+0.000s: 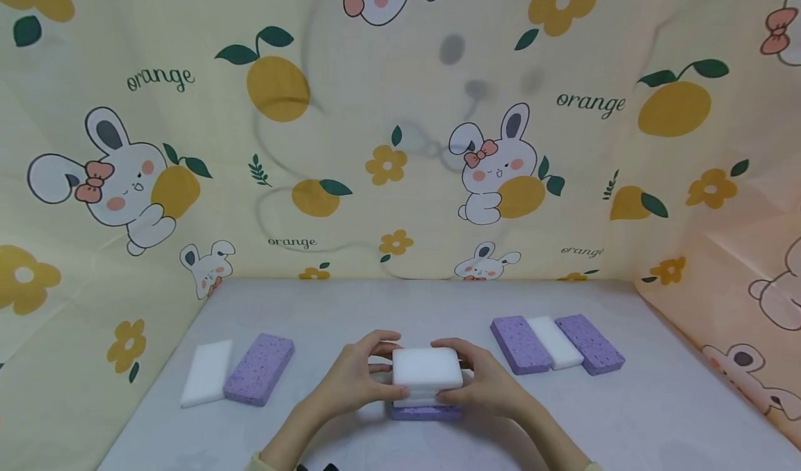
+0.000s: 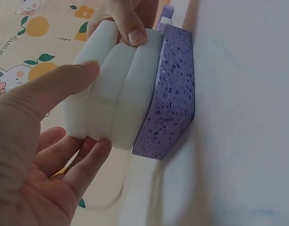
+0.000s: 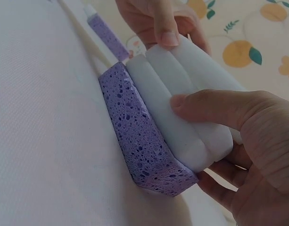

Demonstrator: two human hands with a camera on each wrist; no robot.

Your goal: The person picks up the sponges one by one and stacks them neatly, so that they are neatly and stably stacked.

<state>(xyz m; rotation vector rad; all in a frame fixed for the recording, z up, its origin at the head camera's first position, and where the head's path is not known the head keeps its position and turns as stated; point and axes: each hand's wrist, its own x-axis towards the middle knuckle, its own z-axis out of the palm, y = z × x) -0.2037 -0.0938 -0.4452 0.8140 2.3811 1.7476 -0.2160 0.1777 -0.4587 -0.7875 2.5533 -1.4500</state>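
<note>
Three white sponges [image 1: 427, 368] sit stacked on a purple sponge [image 1: 427, 413] at the front middle of the table. My left hand [image 1: 350, 380] grips the white sponges from the left, thumb on the near side and fingers behind. From the right, my right hand [image 1: 494, 382] holds the same stack in a mirrored grip. Seen in the left wrist view, the purple sponge [image 2: 172, 84] lies flat beneath the white ones, its pores facing out. In the right wrist view, the thumb presses near the seams between the white sponges [image 3: 168, 99].
On the left of the table [image 1: 350, 304], a white sponge [image 1: 208, 373] lies beside a purple sponge [image 1: 259, 370]. At right, a purple sponge [image 1: 521, 346], a white sponge [image 1: 555, 344] and another purple sponge [image 1: 590, 344] form a row. A printed cloth [image 1: 388, 74] hangs behind.
</note>
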